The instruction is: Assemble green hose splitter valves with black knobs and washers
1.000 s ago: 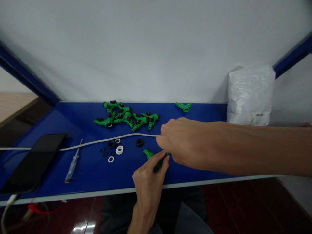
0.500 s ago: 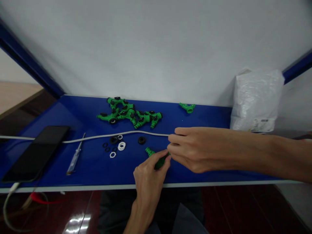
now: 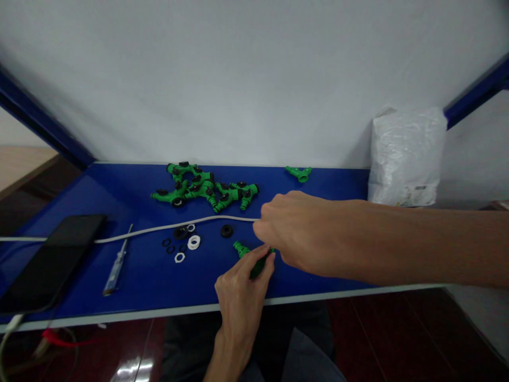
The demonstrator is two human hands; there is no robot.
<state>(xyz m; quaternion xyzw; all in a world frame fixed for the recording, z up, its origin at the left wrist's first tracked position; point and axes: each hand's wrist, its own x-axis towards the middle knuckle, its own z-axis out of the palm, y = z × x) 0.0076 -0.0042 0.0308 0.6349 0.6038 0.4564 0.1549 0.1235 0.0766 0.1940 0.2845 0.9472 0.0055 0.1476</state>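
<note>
My left hand pinches a green plastic hose splitter low over the blue table, near its front edge. One ribbed end pokes out to the upper left of the fingers; much of the body is covered. Just above and to the right, my right hand is closed, its back turned up. Its fingertips are hidden, so what they grip cannot be made out. A black ring lies beyond the left hand. White washers and several small black rings are to its left.
Several green splitters with black valves are grouped at the back, and a bare green splitter body lies right of them. A white cable crosses the table. A phone and screwdriver lie left; a plastic-wrapped package stands right.
My right hand has rolled over and shifted slightly left, hiding its fingers more. My left hand keeps its hold on the splitter. The whole view has shifted a little.
</note>
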